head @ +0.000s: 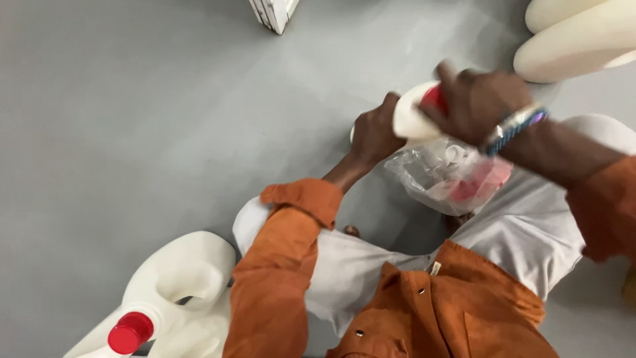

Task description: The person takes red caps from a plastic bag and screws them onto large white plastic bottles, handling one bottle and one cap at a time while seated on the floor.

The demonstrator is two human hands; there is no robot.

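A white jug [412,118] is gripped at its side by the left hand [374,136], while its red cap [434,98] is covered by the right hand [478,101], at about one o'clock in the view. A clear bag of caps [450,178] is seen just below the jug. At seven o'clock a capped white jug [173,292] is laid on the grey floor [132,119], and more jugs [576,36] are seen at two o'clock.
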